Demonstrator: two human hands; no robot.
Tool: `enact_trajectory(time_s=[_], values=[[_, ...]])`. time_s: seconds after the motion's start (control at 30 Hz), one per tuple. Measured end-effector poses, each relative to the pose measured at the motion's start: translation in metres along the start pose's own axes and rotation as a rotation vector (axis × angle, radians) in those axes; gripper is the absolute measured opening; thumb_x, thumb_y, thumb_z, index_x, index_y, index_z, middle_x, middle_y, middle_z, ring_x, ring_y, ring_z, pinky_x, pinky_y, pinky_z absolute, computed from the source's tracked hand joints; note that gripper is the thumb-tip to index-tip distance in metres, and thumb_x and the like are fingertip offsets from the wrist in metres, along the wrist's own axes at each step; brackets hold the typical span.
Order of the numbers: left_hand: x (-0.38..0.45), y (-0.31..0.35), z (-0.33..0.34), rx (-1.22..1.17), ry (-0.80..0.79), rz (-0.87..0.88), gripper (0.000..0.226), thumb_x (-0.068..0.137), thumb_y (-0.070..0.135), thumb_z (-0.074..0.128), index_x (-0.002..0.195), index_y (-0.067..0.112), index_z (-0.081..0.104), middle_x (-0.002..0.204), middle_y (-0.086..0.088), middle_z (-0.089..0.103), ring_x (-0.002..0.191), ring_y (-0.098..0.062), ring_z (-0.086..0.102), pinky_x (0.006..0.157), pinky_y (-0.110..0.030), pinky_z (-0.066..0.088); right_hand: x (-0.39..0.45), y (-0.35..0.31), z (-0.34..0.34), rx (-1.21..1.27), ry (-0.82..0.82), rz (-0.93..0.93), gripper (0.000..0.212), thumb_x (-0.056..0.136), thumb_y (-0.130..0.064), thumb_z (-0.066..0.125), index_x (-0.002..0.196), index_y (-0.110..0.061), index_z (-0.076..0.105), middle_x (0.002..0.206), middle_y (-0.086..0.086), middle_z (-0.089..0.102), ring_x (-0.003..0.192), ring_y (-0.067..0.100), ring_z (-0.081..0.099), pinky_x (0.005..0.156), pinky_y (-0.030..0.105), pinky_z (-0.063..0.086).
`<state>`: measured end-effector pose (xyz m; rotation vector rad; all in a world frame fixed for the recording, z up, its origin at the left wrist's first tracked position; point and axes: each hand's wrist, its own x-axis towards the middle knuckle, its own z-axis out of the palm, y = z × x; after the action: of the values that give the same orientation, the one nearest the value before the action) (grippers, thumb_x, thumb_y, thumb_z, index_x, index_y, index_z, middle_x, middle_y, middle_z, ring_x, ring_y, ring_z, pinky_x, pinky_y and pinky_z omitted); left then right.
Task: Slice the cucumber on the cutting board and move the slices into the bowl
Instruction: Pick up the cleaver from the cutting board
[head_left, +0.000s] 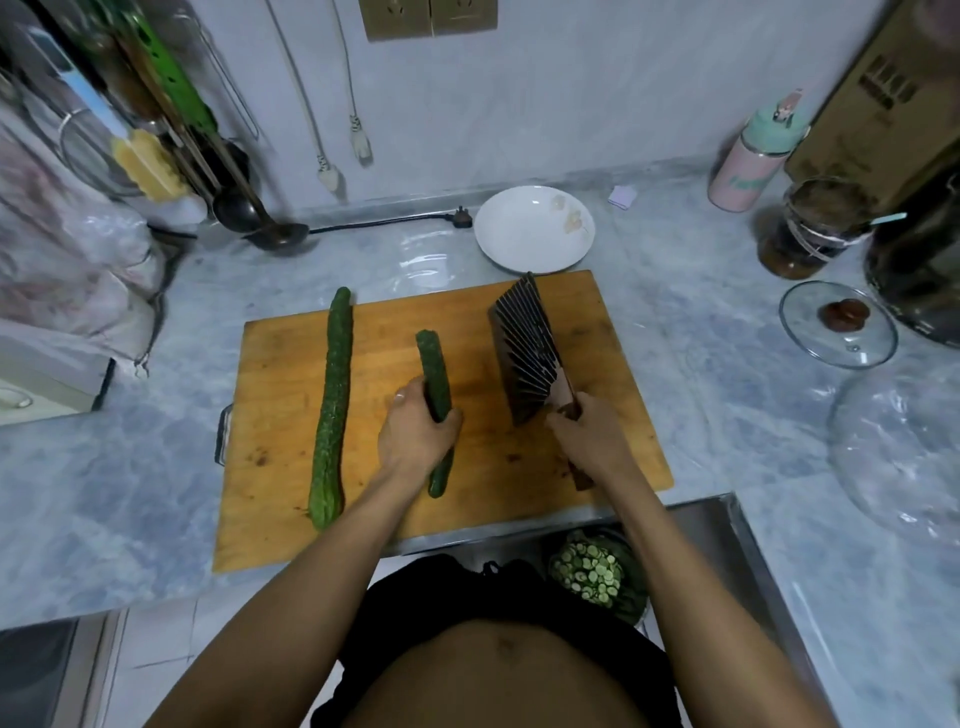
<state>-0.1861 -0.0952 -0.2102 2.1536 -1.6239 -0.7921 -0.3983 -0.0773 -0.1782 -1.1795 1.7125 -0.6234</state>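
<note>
A wooden cutting board (597, 332) lies on the marble counter. My left hand (415, 436) grips a shorter cucumber (434, 371) near its middle, lengthwise on the board. A long cucumber (332, 405) lies untouched on the board's left side. My right hand (592, 439) holds the handle of a dark ridged cleaver (527, 353), whose blade rests on the board to the right of the held cucumber. A white bowl (519, 234) stands empty just behind the board.
A container of cucumber slices (592, 571) sits below the counter edge in the steel sink (727, 545). A glass lid (839, 325), jars, a pink bottle (753, 166) and a box stand at the right. Ladles and utensils hang at the back left.
</note>
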Motion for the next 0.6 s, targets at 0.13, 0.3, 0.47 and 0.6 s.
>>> enact_trajectory(time_s=[0.13, 0.3, 0.47, 0.6], values=[[0.003, -0.007, -0.009, 0.064, -0.043, 0.097, 0.053, 0.083, 0.019, 0.064, 0.134, 0.024, 0.05, 0.113, -0.006, 0.061, 0.103, -0.028, 0.058, 0.071, -0.029, 0.044, -0.005, -0.003, -0.005, -0.117, 0.009, -0.051, 0.023, 0.09, -0.011, 0.057, 0.071, -0.015, 0.044, 0.069, 0.004, 0.051, 0.06, 0.017, 0.05, 0.042, 0.015, 0.034], [0.006, -0.041, -0.03, 0.113, -0.167, 0.213, 0.054, 0.082, 0.016, 0.065, 0.134, 0.029, 0.054, 0.123, -0.002, 0.062, 0.109, -0.023, 0.058, 0.081, -0.029, 0.05, -0.012, -0.009, -0.005, -0.333, -0.003, -0.119, 0.016, 0.094, -0.014, 0.054, 0.08, -0.015, 0.045, 0.077, 0.004, 0.053, 0.065, 0.018, 0.053, 0.05, 0.029, 0.04], [0.011, -0.049, -0.039, 0.121, -0.245, 0.251, 0.05, 0.08, 0.013, 0.067, 0.126, 0.028, 0.057, 0.119, 0.001, 0.062, 0.109, -0.021, 0.057, 0.085, -0.032, 0.051, -0.018, -0.012, -0.005, -0.399, -0.064, -0.11, 0.008, 0.091, -0.017, 0.054, 0.089, -0.013, 0.048, 0.082, 0.006, 0.056, 0.069, 0.022, 0.059, 0.056, 0.039, 0.051], [0.009, -0.056, -0.041, 0.165, -0.258, 0.252, 0.046, 0.074, 0.01, 0.066, 0.114, 0.03, 0.054, 0.112, 0.003, 0.058, 0.101, -0.019, 0.055, 0.077, -0.031, 0.047, -0.026, -0.005, -0.007, -0.428, -0.104, -0.13, 0.018, 0.092, -0.022, 0.054, 0.079, -0.016, 0.043, 0.077, 0.006, 0.053, 0.064, 0.02, 0.051, 0.05, 0.03, 0.034]])
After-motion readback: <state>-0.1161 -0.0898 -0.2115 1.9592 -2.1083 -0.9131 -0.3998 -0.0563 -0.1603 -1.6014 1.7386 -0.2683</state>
